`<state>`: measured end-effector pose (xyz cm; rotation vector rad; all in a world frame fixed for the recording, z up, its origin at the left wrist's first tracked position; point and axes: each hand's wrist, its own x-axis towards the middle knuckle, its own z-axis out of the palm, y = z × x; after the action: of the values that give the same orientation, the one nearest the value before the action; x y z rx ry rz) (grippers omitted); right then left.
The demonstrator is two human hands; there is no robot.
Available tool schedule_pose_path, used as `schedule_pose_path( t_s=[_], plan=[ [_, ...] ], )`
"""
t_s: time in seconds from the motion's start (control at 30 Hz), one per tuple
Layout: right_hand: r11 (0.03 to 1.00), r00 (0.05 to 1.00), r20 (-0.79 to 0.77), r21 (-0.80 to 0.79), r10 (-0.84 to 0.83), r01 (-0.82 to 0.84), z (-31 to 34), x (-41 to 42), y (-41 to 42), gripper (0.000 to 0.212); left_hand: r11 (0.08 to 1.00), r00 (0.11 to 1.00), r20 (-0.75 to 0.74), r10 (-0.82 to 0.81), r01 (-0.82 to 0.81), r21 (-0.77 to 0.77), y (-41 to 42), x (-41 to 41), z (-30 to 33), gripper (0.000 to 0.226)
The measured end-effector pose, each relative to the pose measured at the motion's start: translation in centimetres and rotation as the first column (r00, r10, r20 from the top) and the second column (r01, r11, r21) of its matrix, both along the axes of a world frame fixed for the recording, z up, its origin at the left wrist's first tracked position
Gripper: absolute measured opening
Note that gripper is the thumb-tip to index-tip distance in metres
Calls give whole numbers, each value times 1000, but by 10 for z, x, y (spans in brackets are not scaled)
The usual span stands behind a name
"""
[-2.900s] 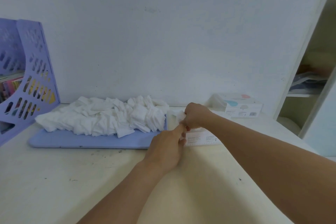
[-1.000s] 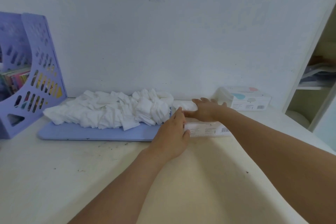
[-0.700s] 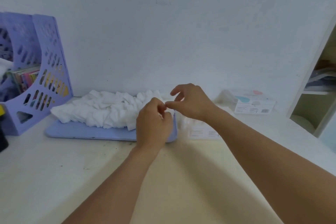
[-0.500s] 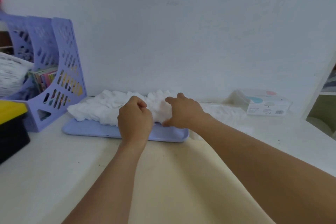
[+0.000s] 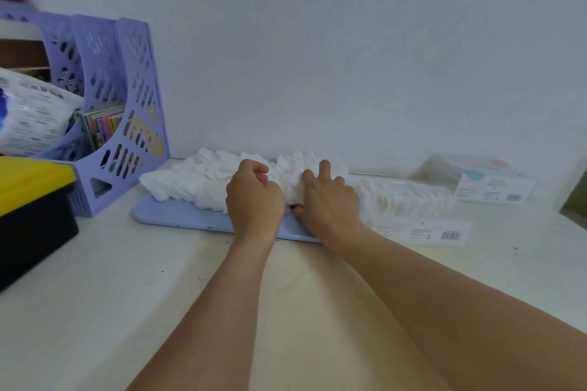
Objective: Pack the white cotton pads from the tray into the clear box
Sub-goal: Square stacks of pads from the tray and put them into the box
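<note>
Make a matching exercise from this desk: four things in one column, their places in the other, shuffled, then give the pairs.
Things:
1. tray
2. clear box
3. file rack
4. black bin

Places:
A. far left, at the picture's edge, with a yellow lid
B. under the heap of pads, where both hands reach
C. right of the tray, with a row of pads inside
D. against the wall, left of the tray, with books in it

Pairs: 1-B, 2-C, 3-D, 4-A
</note>
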<state>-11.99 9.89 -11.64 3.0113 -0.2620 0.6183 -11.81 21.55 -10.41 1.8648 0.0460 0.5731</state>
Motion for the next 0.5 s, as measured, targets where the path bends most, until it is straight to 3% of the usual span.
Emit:
schedule_pose_path(
  t_s=[0.17,0.33,0.5],
  plan=[
    [999,999,34,27,34,-35,1,-5,-5,24,1000,1000,0,-11,11,-2,0,1,0,33],
    [994,997,-10,81,80,-79,-2,-5,-12,30,1000,1000,-14,-12,12,6,1,4,-2,34],
    [974,988,-45,184,145,-134,0,-2,-19,18,938,981,-7,-195,188,292,0,9,-12,65]
  ],
)
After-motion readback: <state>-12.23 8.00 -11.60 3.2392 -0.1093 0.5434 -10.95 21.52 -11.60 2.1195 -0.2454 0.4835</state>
